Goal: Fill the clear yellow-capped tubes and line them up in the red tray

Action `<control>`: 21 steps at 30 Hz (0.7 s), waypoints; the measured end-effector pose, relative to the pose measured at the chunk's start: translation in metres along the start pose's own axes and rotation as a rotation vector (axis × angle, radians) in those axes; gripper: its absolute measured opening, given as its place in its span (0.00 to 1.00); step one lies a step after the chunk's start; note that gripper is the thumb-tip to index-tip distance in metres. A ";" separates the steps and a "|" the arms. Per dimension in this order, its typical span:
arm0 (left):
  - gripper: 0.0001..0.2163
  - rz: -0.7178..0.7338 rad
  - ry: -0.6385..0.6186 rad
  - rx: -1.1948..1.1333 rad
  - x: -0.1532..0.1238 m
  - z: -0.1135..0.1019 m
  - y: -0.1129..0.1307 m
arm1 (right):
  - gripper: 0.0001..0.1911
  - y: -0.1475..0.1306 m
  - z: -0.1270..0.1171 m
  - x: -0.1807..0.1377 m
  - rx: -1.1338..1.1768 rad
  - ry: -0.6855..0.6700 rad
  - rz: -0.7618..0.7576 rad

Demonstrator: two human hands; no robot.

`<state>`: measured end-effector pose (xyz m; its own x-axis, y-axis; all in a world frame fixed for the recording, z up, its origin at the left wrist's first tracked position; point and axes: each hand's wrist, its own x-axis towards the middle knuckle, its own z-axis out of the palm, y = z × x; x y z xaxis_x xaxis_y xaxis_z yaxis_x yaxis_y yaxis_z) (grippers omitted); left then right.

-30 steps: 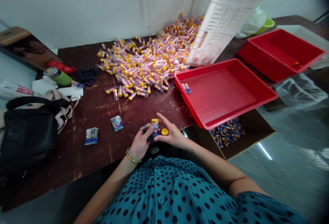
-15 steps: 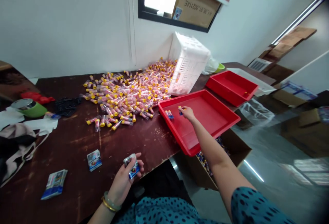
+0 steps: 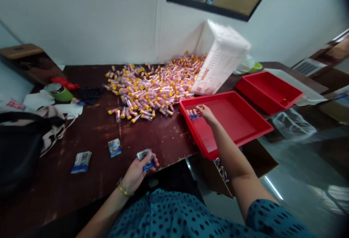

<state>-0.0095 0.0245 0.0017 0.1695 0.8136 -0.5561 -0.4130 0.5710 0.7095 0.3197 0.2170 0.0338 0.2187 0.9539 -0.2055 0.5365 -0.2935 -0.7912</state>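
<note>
So I'm gripping a blue stack point(image 3: 148, 163) in my left hand point(image 3: 137, 171), thumb clamped over the top and fingers underneath, probably to stop the thin pieces sliding apart. My right hand point(image 3: 206, 114) is hovering over the far left part of the red tray point(image 3: 245, 118), fingertips bunched right beside the blue tubes point(image 3: 191, 114); can't tell if they're pinching one. Those tubes are lying side by side near the left wall, I guess so the row stays neat. Two loose stacks point(image 3: 81, 162) are sitting on the table point(image 3: 174, 141) to the left, handy for that side. The yellow-capped heap point(image 3: 152, 89) is spreading across the far side, and the white crate point(image 3: 216, 63) is standing tilted at its right, maybe holding that edge in.
</note>
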 end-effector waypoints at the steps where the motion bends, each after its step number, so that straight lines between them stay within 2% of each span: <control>1: 0.14 0.042 0.004 0.024 0.002 0.001 -0.002 | 0.16 -0.005 0.010 -0.017 0.032 -0.070 -0.029; 5: 0.17 0.157 0.095 0.037 0.012 0.010 -0.010 | 0.14 -0.020 0.076 -0.106 0.208 -0.518 -0.278; 7: 0.19 0.182 0.160 0.014 0.013 0.013 -0.013 | 0.16 -0.023 0.108 -0.146 0.293 -0.643 -0.317; 9: 0.19 0.196 0.204 0.000 0.012 0.014 -0.013 | 0.17 -0.022 0.130 -0.167 0.353 -0.664 -0.277; 11: 0.20 0.177 0.198 0.009 0.009 0.010 -0.013 | 0.18 -0.020 0.139 -0.172 0.366 -0.637 -0.258; 15: 0.19 0.137 0.134 0.046 0.002 0.000 -0.013 | 0.17 -0.019 0.137 -0.164 0.320 -0.596 -0.303; 18: 0.18 0.140 0.102 0.073 -0.001 -0.004 -0.013 | 0.16 -0.019 0.136 -0.163 0.302 -0.670 -0.341; 21: 0.19 0.098 0.045 0.102 -0.002 -0.007 -0.013 | 0.14 -0.017 0.137 -0.164 0.275 -0.671 -0.337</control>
<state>-0.0108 0.0153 -0.0093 0.0916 0.8616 -0.4993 -0.3320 0.4992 0.8004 0.1631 0.0735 0.0018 -0.5033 0.8486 -0.1631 0.2469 -0.0397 -0.9682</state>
